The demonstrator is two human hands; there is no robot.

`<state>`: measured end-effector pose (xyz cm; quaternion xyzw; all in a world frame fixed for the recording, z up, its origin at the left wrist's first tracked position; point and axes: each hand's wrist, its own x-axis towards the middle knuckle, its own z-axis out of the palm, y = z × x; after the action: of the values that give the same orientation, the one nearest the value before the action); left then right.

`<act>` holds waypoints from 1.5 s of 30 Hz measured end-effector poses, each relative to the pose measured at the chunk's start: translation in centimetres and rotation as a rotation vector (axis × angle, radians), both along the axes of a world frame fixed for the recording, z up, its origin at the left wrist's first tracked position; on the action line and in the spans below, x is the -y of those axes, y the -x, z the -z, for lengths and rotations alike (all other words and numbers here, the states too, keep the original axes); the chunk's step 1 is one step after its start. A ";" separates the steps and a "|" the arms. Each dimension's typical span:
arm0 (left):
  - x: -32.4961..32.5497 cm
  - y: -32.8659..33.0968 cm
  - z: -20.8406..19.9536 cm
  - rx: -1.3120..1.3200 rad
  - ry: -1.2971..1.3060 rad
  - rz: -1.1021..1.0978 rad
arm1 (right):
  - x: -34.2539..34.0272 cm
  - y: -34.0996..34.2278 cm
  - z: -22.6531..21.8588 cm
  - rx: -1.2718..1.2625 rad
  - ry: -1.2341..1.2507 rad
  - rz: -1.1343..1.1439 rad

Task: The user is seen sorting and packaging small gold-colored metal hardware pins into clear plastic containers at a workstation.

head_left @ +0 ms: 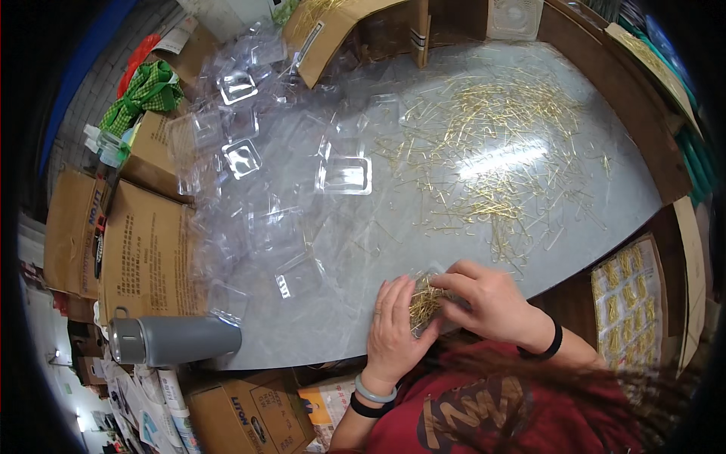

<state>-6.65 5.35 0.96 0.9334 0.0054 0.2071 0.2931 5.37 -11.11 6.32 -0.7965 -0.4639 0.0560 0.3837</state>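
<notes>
Near the table's front edge, a bunch of thin gold wire hooks [425, 309] lies between my hands, apparently in a clear plastic tray whose edge shows at the top. My left hand [393, 327] is closed around the bunch's left side, fingers together and thumb at the near side. From the right, my right hand [488, 301] reaches over with bent fingers against the hooks; its fingertips are partly hidden. A wide heap of loose gold wire hooks [503, 113] spreads across the right half of the grey table [340, 333].
Clear plastic trays [272, 219] pile up on the left. A grey bottle [189, 339] lies on its side at the front left. Cardboard boxes [147, 250] line the left edge. Bundled gold hooks [624, 303] sit in a box at lower right. A cardboard wall [628, 106] borders the table's right side.
</notes>
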 end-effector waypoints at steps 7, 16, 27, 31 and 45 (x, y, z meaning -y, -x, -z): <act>-0.1 0.0 -0.4 -0.001 0.006 0.020 | 0.2 -0.3 0.8 0.115 -0.091 0.152; 0.1 0.2 -0.3 -0.017 0.055 -0.030 | 1.5 0.1 1.9 -0.052 -0.070 0.070; -0.4 0.0 -0.6 -0.053 0.057 0.119 | -1.4 -0.8 2.7 0.068 -0.135 0.096; -0.1 -0.1 -0.6 0.017 0.066 0.115 | -0.3 -0.4 2.4 -0.179 -0.199 0.208; 0.0 0.2 -0.3 0.020 0.044 0.063 | 1.1 -0.5 1.0 -0.121 -0.126 0.014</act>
<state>-6.88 5.34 1.24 0.9243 -0.0223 0.2070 0.3198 5.85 -12.20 5.34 -0.7693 -0.4369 0.0720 0.4606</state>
